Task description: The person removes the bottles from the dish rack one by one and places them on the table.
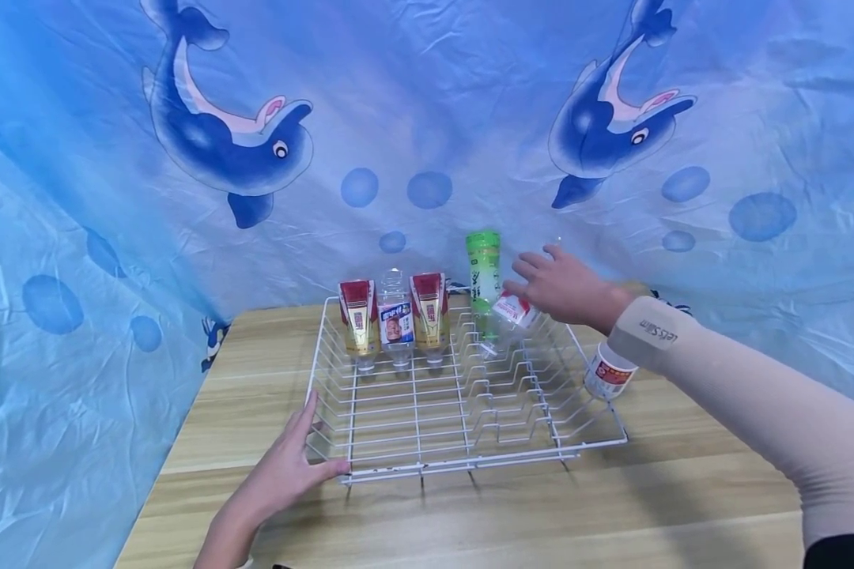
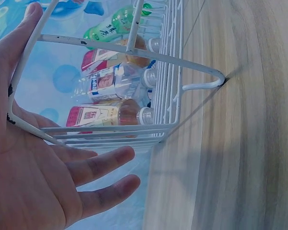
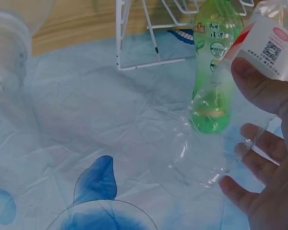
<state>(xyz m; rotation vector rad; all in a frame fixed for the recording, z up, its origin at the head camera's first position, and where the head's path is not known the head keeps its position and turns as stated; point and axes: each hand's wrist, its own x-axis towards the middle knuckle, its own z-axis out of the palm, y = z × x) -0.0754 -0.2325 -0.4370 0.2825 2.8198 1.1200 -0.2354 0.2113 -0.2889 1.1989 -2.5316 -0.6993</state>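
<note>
A white wire dish rack (image 1: 416, 399) stands on the table. My left hand (image 1: 292, 458) touches its front left corner, the thumb along the front rim and extended fingers outside the left side. In the left wrist view the corner wire (image 2: 25, 57) lies between thumb and fingers. With my right hand (image 1: 565, 288) I grip a clear plastic bottle (image 1: 514, 312) with a white and red label, tilted neck-down over the rack's back right. In the right wrist view the thumb presses its label (image 3: 266, 48). Beside it a green bottle (image 1: 484, 273) stands neck-down in the rack.
Two red and gold bottles (image 1: 359, 320) with a clear blue-labelled bottle (image 1: 397, 320) between them stand neck-down along the rack's back left. A red-labelled clear container (image 1: 607, 375) is right of the rack. Behind the wooden table (image 1: 249, 379) hangs a blue dolphin sheet (image 1: 427, 103).
</note>
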